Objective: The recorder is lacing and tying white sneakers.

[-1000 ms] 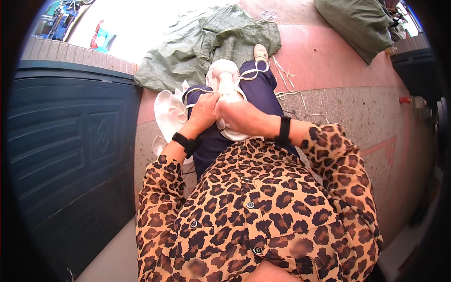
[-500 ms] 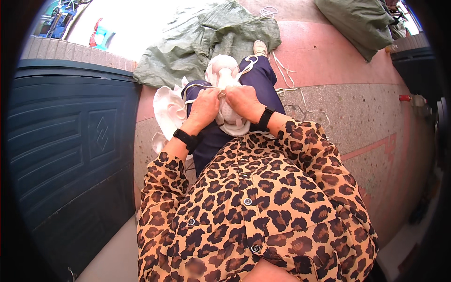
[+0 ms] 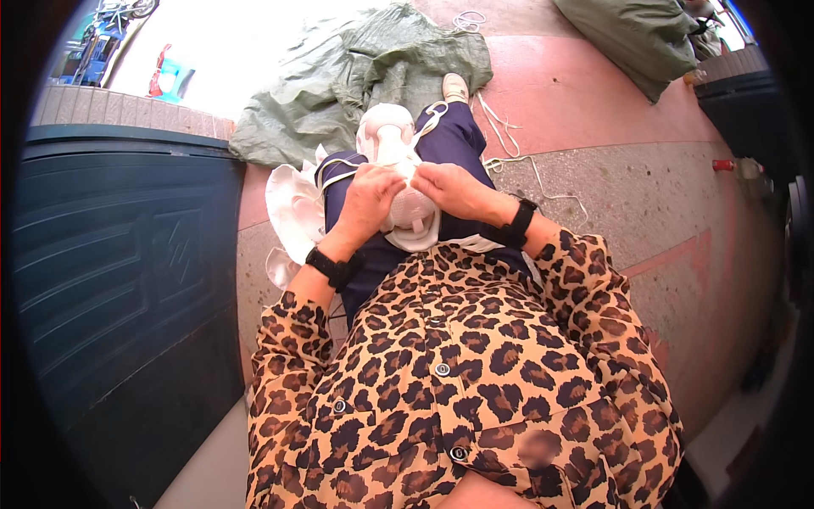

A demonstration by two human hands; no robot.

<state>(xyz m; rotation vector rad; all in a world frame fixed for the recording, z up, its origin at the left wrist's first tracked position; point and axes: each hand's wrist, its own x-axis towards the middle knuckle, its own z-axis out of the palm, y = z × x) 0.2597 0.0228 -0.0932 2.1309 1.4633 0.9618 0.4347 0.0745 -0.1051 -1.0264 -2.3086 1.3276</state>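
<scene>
Across my lap lies a white bundle (image 3: 415, 204) that looks like shoe uppers, with a rounded end (image 3: 384, 123) toward my knees. A pale cord (image 3: 432, 117) loops beside it and over my left knee. My left hand (image 3: 373, 197) is closed at the bundle's middle, its fingertips pinching the cord there. Close to it, my right hand (image 3: 454, 188) is also closed in a pinch on the cord. The fingers partly hide the crossing point. A black band sits on each wrist.
More white curved pieces (image 3: 292, 208) are piled left of my leg. Loose cord (image 3: 543, 182) trails on the floor to the right. A green tarp (image 3: 288, 119) spreads ahead, a stuffed green sack (image 3: 632, 38) lies far right, and a dark blue panelled door (image 3: 127, 254) stands left.
My hands have drawn slightly apart at the bundle's middle, the right hand moving right with its elbow spreading outward. The whole view has shifted a little.
</scene>
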